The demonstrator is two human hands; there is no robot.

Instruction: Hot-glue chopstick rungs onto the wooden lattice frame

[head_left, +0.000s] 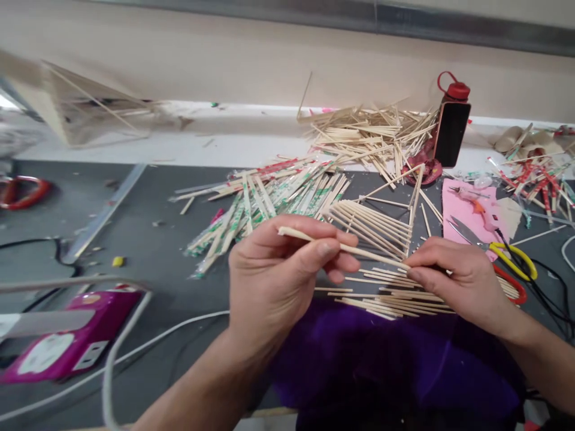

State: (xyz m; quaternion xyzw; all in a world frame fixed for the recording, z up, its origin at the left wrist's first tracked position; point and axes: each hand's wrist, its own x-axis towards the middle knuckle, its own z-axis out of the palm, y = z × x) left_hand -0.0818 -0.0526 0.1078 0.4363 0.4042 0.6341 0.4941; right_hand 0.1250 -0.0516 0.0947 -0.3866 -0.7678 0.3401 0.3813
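Observation:
A thin wooden chopstick [375, 255] is held between both hands, tilted down slightly to the right. My left hand [278, 272] pinches it near its left end with thumb and fingers, and that tip pokes out past the thumb. The thumb and fingertips of my right hand [465, 281] close on its other end. Just behind the hands lies a triangular frame [372, 224] of chopsticks laid side by side in a slanted row. Loose chopsticks [390, 299] are spread below it, close to my purple clothing.
Wrapped chopsticks [274, 197] and a heap of bare chopsticks [368, 134] lie behind. A phone [452, 134] leans on a red-capped bottle [458, 90]. Scissors [512, 257] and a pink glue gun [478, 206] are at right. A magenta power strip [85, 335] and white cable [175, 332] sit left.

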